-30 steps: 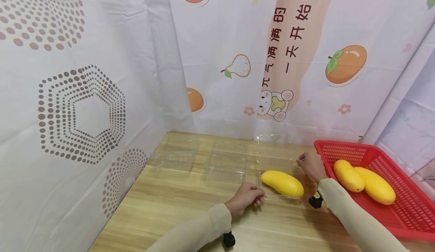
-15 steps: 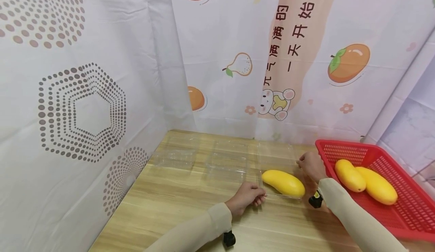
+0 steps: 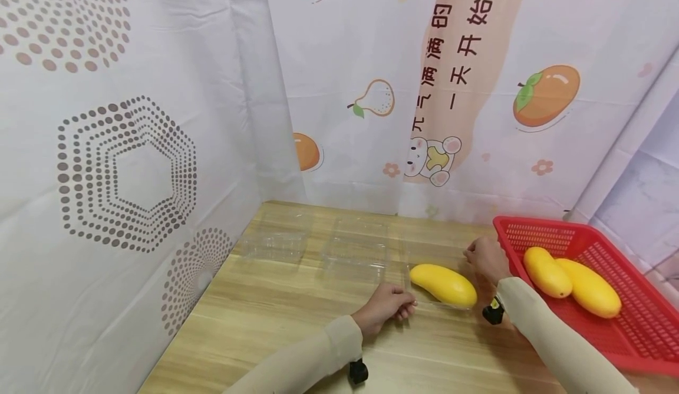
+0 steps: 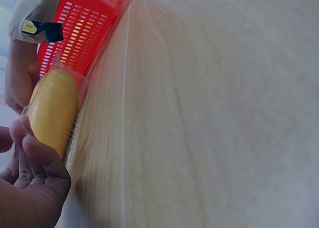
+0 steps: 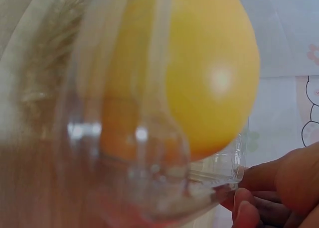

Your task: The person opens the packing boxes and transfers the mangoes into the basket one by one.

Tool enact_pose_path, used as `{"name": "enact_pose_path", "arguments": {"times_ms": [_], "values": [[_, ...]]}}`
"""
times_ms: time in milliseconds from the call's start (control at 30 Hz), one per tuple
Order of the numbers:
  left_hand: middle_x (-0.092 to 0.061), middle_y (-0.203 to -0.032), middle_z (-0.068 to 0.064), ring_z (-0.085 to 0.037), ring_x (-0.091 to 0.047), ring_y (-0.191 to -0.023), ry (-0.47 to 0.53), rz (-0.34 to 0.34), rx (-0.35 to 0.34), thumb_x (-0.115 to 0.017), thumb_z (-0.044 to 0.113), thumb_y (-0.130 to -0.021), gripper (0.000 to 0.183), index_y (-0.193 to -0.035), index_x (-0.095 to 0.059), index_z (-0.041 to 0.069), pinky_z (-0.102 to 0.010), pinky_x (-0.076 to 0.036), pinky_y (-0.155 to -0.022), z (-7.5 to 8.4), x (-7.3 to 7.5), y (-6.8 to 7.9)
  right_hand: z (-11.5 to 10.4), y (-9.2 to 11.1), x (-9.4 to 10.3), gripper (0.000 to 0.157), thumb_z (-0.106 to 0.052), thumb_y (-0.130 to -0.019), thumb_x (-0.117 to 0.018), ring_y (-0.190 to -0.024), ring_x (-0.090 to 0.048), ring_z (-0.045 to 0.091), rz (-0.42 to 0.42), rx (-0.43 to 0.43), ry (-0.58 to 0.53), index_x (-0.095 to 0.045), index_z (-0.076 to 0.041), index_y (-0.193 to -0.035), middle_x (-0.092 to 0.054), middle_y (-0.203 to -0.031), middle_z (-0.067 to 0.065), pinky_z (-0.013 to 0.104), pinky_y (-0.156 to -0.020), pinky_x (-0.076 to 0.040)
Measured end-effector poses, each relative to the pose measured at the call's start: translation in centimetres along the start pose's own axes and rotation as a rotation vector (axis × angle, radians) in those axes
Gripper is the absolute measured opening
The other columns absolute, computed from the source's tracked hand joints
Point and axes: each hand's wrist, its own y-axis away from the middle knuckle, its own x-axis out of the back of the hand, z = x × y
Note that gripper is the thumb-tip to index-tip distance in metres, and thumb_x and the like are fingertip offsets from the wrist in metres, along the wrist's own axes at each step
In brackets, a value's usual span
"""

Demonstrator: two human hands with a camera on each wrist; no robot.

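A yellow mango (image 3: 444,285) lies in a clear plastic clamshell box (image 3: 442,307), whose lid (image 3: 432,243) is folded back behind it. At the box's front left corner my left hand (image 3: 386,307) pinches the edge between thumb and fingers. My right hand (image 3: 488,258) pinches the plastic rim on the far right side, near the hinge. Up close in the right wrist view, the mango (image 5: 214,73) rises above the box wall (image 5: 164,183). The left wrist view shows the mango (image 4: 54,108) behind the fingers of my left hand (image 4: 37,183).
Two more clear plastic boxes stand to the left, a middle one (image 3: 355,258) and a far left one (image 3: 273,246), both with raised lids. A red basket (image 3: 631,264) on the right holds two mangoes (image 3: 586,288). Printed curtains (image 3: 345,146) border the wooden table (image 3: 276,323).
The lid of the box with the mango has tipped back and lower, away from me. Both hands keep their places at the box. The head view has shifted slightly.
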Motion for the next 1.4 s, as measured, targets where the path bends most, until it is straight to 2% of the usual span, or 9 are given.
{"name": "enact_pose_path", "arguments": {"times_ms": [167, 367, 600, 700, 867, 1033, 1233, 1400], "values": [[-0.068, -0.071, -0.004, -0.008, -0.054, -0.056, -0.003, 0.013, -0.002, -0.066, 0.01, -0.099, 0.018, -0.087, -0.074, -0.001, -0.019, -0.044, -0.052, -0.1, 0.1, 0.0, 0.0, 0.1, -0.2, 0.02, -0.011, -0.098, -0.067, -0.073, -0.064, 0.029, 0.009, 0.02, 0.013, -0.074, 0.007, -0.103, -0.073, -0.094, 0.019, 0.049, -0.069, -0.057], [-0.068, -0.071, -0.004, -0.008, -0.054, -0.057, -0.007, 0.021, 0.0, -0.067, 0.01, -0.098, 0.017, -0.086, -0.074, 0.001, -0.019, -0.045, -0.052, -0.2, 0.0, 0.0, -0.2, 0.4, 0.1, 0.019, -0.011, -0.097, -0.067, -0.074, -0.062, 0.029, 0.044, 0.052, 0.016, -0.075, 0.005, -0.102, -0.073, -0.094, 0.019, 0.048, -0.07, -0.057], [-0.068, -0.071, -0.005, -0.008, -0.054, -0.056, -0.003, 0.016, 0.001, -0.066, 0.009, -0.098, 0.017, -0.086, -0.074, 0.001, -0.019, -0.045, -0.052, -0.2, -0.1, 0.0, -0.8, 0.9, 0.5, 0.019, -0.012, -0.096, -0.069, -0.081, -0.065, 0.029, 0.112, 0.165, -0.009, -0.075, 0.003, -0.105, -0.073, -0.099, 0.019, 0.052, -0.077, -0.057], [-0.068, -0.071, -0.004, -0.008, -0.054, -0.056, 0.002, 0.014, 0.004, -0.067, 0.009, -0.098, 0.016, -0.086, -0.074, 0.001, -0.019, -0.045, -0.052, -0.2, -0.1, 0.0, -1.3, 1.2, 0.8, 0.018, -0.014, -0.095, -0.072, -0.084, -0.066, 0.028, 0.079, 0.226, -0.021, -0.075, 0.002, -0.104, -0.074, -0.098, 0.016, 0.052, -0.078, -0.057], [-0.068, -0.07, -0.003, -0.007, -0.054, -0.056, 0.004, 0.018, 0.0, -0.067, 0.009, -0.098, 0.017, -0.086, -0.074, -0.001, -0.019, -0.044, -0.051, -0.3, 0.0, -0.1, -2.5, 2.2, 1.2, 0.02, -0.017, -0.094, -0.076, -0.084, -0.065, 0.025, -0.033, 0.283, -0.023, -0.075, -0.001, -0.106, -0.073, -0.098, 0.01, 0.048, -0.08, -0.057], [-0.067, -0.069, -0.003, -0.007, -0.053, -0.056, 0.001, 0.02, 0.003, -0.066, 0.009, -0.098, 0.018, -0.086, -0.074, -0.001, -0.018, -0.044, -0.051, -0.2, 0.0, 0.0, -3.2, 3.4, 1.2, 0.023, -0.02, -0.091, -0.08, -0.08, -0.064, 0.022, -0.071, 0.321, -0.003, -0.076, -0.003, -0.105, -0.073, -0.098, 0.009, 0.042, -0.076, -0.058], [-0.067, -0.069, -0.003, -0.007, -0.053, -0.056, 0.002, 0.027, 0.013, -0.066, 0.009, -0.098, 0.018, -0.085, -0.074, 0.0, -0.018, -0.043, -0.051, -0.2, -0.1, 0.1, -3.5, 4.3, 1.0, 0.035, -0.027, -0.088, -0.083, -0.08, -0.061, 0.02, -0.105, 0.301, -0.026, -0.075, -0.002, -0.111, -0.072, -0.101, 0.008, 0.035, -0.073, -0.058], [-0.067, -0.069, -0.003, -0.007, -0.053, -0.055, 0.003, 0.028, 0.007, -0.066, 0.009, -0.098, 0.018, -0.086, -0.074, 0.0, -0.018, -0.044, -0.051, -0.2, 0.0, 0.1, -3.5, 4.9, 0.9, 0.042, -0.032, -0.085, -0.086, -0.082, -0.062, 0.021, -0.128, 0.28, -0.017, -0.075, -0.003, -0.112, -0.072, -0.105, 0.01, 0.037, -0.074, -0.059]]}}
